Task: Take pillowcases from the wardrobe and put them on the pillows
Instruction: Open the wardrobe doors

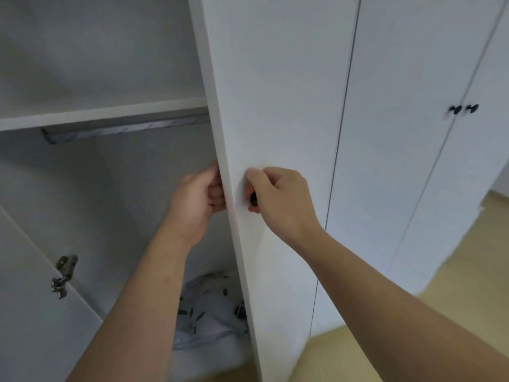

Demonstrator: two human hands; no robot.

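A white wardrobe door (275, 106) stands partly open, its edge toward me. My right hand (278, 197) grips the small black knob (252, 199) on the door's front. My left hand (197, 199) curls around the door's inner edge at the same height. On the wardrobe floor lies a crumpled pale fabric with a dark leaf print (209, 307), partly hidden behind the door and my left forearm. No pillows are in view.
Inside the wardrobe a white shelf (96, 113) runs above a metal hanging rail (124, 130). The left door (33, 312) is swung open, with a metal hinge (64, 275). Two closed doors with black knobs (462, 109) stand to the right. Light wooden floor (413, 312) lies below.
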